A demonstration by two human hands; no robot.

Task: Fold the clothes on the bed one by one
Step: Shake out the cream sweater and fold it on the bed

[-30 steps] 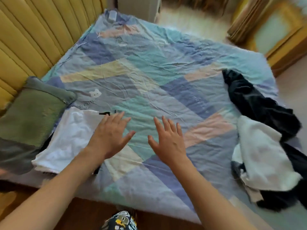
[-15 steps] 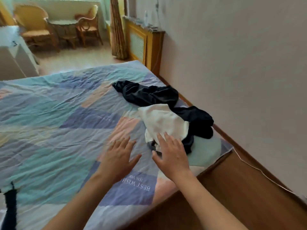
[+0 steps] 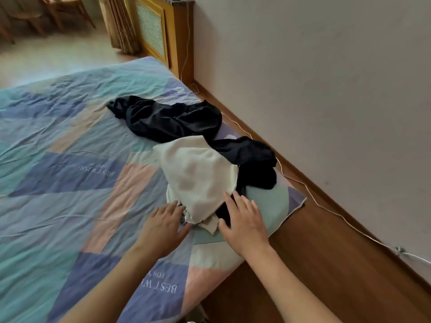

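A crumpled cream garment (image 3: 198, 178) lies on top of a heap near the bed's right corner. Dark garments lie under and behind it: one black piece (image 3: 168, 120) stretches toward the far side, another (image 3: 251, 164) bunches at the right edge. My left hand (image 3: 163, 227) is flat with straight fingers, its fingertips at the cream garment's near left hem. My right hand (image 3: 245, 220) is spread, fingers straight, touching the heap's near right side where dark cloth shows. Neither hand holds anything.
The bed (image 3: 70, 183) has a patchwork sheet in blue, teal and pink. Its right edge drops to a wooden floor (image 3: 338, 264), where a white cable (image 3: 326, 206) runs along the wall. A wooden radiator cover (image 3: 161, 31) and chairs stand far back.
The view has swung from the folded white pile at the left to the heap at the right corner. Both hands have moved forward and now touch the cream garment's near edge.
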